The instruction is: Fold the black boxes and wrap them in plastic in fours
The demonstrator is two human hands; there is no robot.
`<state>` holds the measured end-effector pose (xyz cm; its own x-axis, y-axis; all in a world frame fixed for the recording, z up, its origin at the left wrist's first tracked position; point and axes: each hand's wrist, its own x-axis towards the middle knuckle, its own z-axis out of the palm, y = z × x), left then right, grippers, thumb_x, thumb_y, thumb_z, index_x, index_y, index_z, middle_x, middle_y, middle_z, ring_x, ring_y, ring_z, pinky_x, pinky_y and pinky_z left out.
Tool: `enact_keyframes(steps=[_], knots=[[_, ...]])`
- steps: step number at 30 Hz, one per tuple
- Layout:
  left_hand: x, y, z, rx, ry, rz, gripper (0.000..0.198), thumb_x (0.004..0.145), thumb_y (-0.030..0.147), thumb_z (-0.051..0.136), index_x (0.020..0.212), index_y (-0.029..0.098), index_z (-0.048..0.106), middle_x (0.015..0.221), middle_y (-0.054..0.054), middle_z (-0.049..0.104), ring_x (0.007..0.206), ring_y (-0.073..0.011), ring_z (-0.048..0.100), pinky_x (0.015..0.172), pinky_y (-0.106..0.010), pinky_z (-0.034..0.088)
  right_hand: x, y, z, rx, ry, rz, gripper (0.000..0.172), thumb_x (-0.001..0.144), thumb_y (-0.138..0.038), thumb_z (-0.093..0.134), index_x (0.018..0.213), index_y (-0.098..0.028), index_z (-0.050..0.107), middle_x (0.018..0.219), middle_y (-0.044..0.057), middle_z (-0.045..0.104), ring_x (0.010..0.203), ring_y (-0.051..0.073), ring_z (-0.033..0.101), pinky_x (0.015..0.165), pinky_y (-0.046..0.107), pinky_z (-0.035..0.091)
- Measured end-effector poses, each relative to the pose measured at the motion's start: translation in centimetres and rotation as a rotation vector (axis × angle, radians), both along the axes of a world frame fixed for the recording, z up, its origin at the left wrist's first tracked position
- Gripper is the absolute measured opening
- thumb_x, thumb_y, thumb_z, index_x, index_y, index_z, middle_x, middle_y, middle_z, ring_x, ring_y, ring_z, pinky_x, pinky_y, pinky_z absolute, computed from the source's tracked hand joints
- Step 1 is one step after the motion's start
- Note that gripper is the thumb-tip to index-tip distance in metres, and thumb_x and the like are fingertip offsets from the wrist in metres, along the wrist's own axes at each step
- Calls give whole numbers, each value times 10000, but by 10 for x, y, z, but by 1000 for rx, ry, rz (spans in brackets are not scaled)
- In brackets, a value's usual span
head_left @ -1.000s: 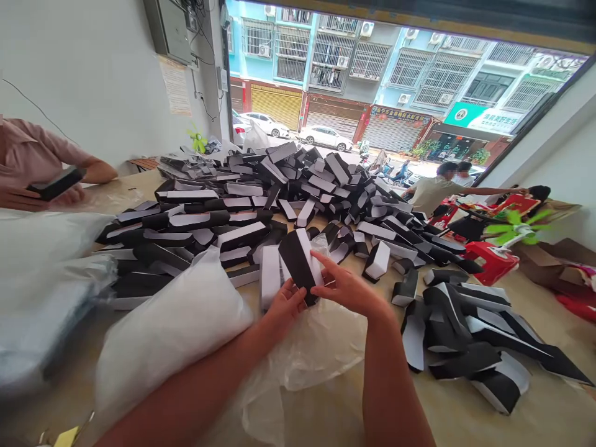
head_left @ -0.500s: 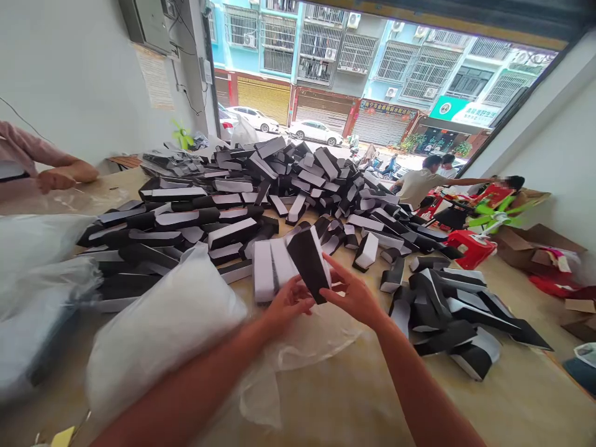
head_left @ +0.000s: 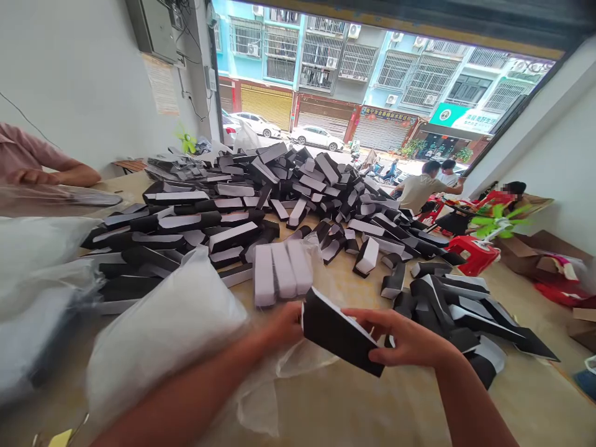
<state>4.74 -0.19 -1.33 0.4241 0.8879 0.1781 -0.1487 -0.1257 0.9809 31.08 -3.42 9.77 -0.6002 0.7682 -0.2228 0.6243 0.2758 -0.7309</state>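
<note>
A long black box with a white edge lies across both my hands, low over the table. My left hand grips its left end and my right hand wraps its right end, thumb on top. Just beyond them three white boxes lie side by side on clear plastic film. A big heap of black and white boxes covers the table behind. More flat black pieces lie to the right of my right hand.
A white plastic bag sits at my left forearm, with more bagged bundles at the far left. Another person's sleeve and arm rest at the table's left end. People sit by red stools outside the opening.
I have brought the black box down and toward me and turned it from upright to lying level. A third white box now lies in the row. The other person's arm has lowered.
</note>
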Motion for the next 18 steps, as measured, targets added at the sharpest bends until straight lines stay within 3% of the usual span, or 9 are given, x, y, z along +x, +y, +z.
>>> enact_keyframes(steps=[3, 6, 10, 14, 18], knots=[[-3, 6, 4, -75, -110, 34, 324, 727, 471, 791, 760, 152, 742, 680, -17, 660, 650, -159, 559, 621, -259, 428, -4, -19, 0, 99, -154, -15, 774, 688, -159, 690, 1422, -369, 560, 1216, 49, 695, 865, 208, 664, 745, 298, 560], [-6, 6, 10, -11, -125, 224, 356, 809, 507, 726, 858, 158, 769, 723, -24, 655, 682, -144, 561, 642, -244, 432, -6, -44, -4, 281, -289, -86, 762, 753, -191, 638, 1469, -402, 487, 1230, 57, 690, 888, 219, 679, 788, 330, 558], [-4, -4, 16, 345, -24, 383, 277, 897, 410, 664, 939, 171, 795, 692, -16, 589, 617, -109, 502, 560, -221, 397, -17, -67, -23, 540, -499, -197, 742, 784, -190, 554, 1503, -336, 442, 970, 45, 691, 772, 219, 692, 711, 343, 554], [2, -14, 21, 680, -9, 380, 198, 936, 248, 624, 1045, 189, 778, 729, -28, 610, 591, -92, 508, 532, -205, 418, -45, -74, -44, 804, -640, -280, 687, 795, -148, 537, 1472, -246, 470, 878, 50, 659, 745, 227, 685, 639, 309, 530], [4, -21, 28, 909, 11, 348, 245, 941, 183, 602, 1147, 205, 732, 787, -41, 624, 661, -106, 556, 575, -206, 464, -70, -67, -50, 889, -773, -359, 466, 809, -129, 575, 1267, -190, 628, 823, 65, 660, 731, 230, 675, 588, 283, 495]])
